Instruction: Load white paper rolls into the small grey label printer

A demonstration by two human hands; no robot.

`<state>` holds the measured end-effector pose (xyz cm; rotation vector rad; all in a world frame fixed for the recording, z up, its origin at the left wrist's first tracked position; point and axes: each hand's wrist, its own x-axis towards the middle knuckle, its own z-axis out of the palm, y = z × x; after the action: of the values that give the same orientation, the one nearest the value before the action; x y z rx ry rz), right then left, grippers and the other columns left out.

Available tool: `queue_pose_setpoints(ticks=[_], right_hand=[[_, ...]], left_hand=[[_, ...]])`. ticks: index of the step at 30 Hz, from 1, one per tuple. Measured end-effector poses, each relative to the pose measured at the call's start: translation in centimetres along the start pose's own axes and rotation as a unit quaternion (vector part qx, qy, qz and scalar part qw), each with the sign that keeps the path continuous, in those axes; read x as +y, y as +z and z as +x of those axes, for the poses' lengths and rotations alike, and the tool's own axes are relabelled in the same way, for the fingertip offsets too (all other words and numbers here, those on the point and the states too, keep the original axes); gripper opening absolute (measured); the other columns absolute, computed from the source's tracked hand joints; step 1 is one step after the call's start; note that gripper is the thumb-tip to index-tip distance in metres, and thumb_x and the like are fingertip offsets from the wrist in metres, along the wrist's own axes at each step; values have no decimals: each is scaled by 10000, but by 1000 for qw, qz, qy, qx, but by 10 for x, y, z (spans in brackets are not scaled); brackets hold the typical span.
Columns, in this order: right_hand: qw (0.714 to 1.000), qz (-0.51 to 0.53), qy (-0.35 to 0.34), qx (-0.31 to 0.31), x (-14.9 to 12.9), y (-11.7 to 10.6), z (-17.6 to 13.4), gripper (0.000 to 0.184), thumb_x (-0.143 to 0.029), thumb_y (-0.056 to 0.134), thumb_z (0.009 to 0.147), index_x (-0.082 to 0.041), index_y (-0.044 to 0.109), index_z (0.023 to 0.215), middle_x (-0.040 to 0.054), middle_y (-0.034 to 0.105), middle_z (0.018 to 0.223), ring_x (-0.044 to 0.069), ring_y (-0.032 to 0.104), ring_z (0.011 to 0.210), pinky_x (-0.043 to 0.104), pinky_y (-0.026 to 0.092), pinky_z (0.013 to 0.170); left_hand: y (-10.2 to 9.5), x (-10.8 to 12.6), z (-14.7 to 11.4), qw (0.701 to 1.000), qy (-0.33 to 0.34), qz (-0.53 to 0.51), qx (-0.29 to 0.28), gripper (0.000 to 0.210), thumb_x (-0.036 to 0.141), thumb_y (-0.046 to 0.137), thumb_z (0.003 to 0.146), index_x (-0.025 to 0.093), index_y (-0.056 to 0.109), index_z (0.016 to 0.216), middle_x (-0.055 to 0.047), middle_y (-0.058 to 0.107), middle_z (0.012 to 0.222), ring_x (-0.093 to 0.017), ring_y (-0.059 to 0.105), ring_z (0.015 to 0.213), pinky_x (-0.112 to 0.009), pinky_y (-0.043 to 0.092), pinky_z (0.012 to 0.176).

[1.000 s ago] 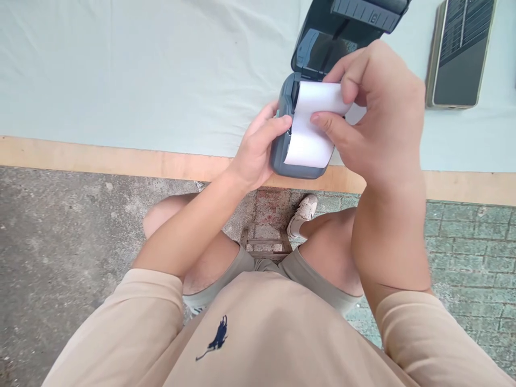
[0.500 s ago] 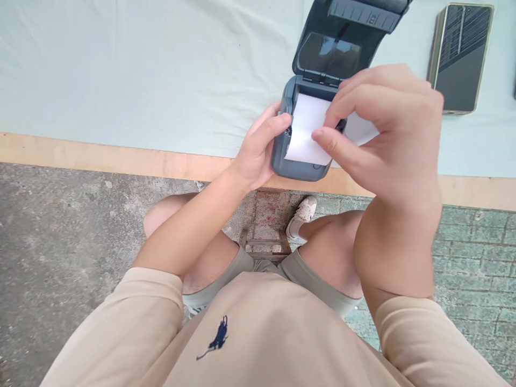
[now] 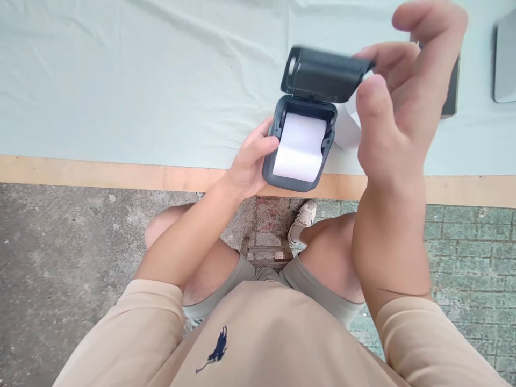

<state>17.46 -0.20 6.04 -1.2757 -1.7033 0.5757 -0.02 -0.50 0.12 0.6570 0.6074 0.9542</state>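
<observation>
My left hand (image 3: 250, 161) is wrapped round the left side of a small dark portable label printer (image 3: 288, 184), its thumb on the rim. White paper (image 3: 301, 148) lies in the printer's bay, its end reaching down over the front edge. The hinged lid (image 3: 326, 74) is tilted up at the far side, partly swung over. At the lid's right edge is my right hand (image 3: 411, 102), fingers apart, with a fingertip seemingly against the lid's back. Whether that finger touches is partly hidden.
A white box-like thing (image 3: 347, 129) stands right of the printer, partly hidden. Behind my right hand shows the edge of a dark phone (image 3: 452, 91). A grey flat object (image 3: 506, 64) lies at the far right. The table's wooden edge (image 3: 121, 174) runs below the pale cloth.
My right hand has let go of the paper and moved up to the lid. The lid has tipped from wide open toward the printer body. The printer has shifted slightly toward me.
</observation>
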Motion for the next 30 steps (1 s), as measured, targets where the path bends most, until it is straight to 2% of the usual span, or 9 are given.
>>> queue_pose_setpoints(ticks=[2, 5, 8, 11, 13, 18, 23, 27, 30], right_hand=[[999, 6, -32, 43, 4, 3, -1, 363, -534, 536, 860, -284, 520, 1123, 28, 500, 1181, 168, 583, 1049, 353, 491, 950], [999, 31, 22, -21, 2, 8, -3, 330, -382, 623, 825, -261, 508, 1109, 31, 579, 1139, 175, 571, 1119, 330, 509, 920], [988, 76, 86, -100, -4, 15, -7, 409, -270, 650, 784, -258, 464, 1149, 30, 545, 1214, 158, 556, 1129, 281, 545, 854], [971, 108, 161, -138, -9, 21, -8, 521, -252, 663, 767, -286, 395, 1213, 20, 534, 1186, 109, 608, 889, 232, 553, 671], [961, 128, 196, -147, -10, 22, -7, 589, -247, 684, 751, -294, 360, 1241, 16, 556, 1112, 77, 590, 723, 221, 535, 589], [964, 129, 185, -141, -10, 20, -5, 611, -242, 719, 729, -286, 361, 1222, 27, 561, 1137, 95, 607, 792, 206, 539, 582], [966, 114, 184, -143, -6, 18, -5, 569, -238, 692, 748, -255, 376, 1221, 51, 575, 1085, 142, 614, 887, 213, 541, 562], [975, 98, 150, -134, -4, 19, -5, 518, -212, 677, 747, -272, 403, 1182, 53, 511, 1268, 147, 586, 993, 196, 536, 555], [973, 93, 163, -134, -2, 19, -5, 505, -242, 659, 776, -282, 388, 1200, 29, 561, 1171, 101, 597, 830, 199, 524, 567]], left_hand=[[-1, 2, 2, 1000, 5, 1, -13, 322, 434, 435, 865, 213, 625, 1002, -40, 704, 1002, -246, 625, 1174, -332, 574, 897], [0, 3, 3, 1000, 8, -4, -9, 410, 471, 319, 912, 214, 633, 970, -35, 713, 1000, -220, 596, 1220, -321, 563, 937], [1, 1, 1, 1000, 14, -14, 7, 344, 431, 381, 915, 214, 633, 1001, -13, 715, 1000, -217, 602, 1218, -324, 566, 928], [1, -1, -2, 999, 17, -6, 32, 253, 400, 482, 879, 216, 623, 981, -11, 715, 972, -235, 616, 1201, -331, 576, 884], [0, -2, -3, 999, 16, -5, 46, 232, 398, 552, 846, 218, 610, 982, -20, 711, 951, -255, 633, 1173, -347, 576, 863], [1, -1, -3, 998, 14, -28, 52, 220, 384, 567, 833, 207, 611, 957, -43, 703, 959, -284, 612, 1201, -404, 547, 942], [0, 1, -2, 1000, 6, -11, 9, 320, 437, 473, 872, 213, 640, 1028, -58, 699, 1100, -331, 589, 1208, -432, 534, 948], [1, 2, -3, 999, 27, 14, 21, 300, 408, 454, 894, 218, 659, 1004, -29, 715, 1020, -282, 570, 1243, -375, 533, 974], [3, 4, -2, 1000, 16, -9, 19, 336, 466, 435, 895, 209, 650, 877, -34, 710, 999, -257, 554, 1265, -360, 517, 1013]])
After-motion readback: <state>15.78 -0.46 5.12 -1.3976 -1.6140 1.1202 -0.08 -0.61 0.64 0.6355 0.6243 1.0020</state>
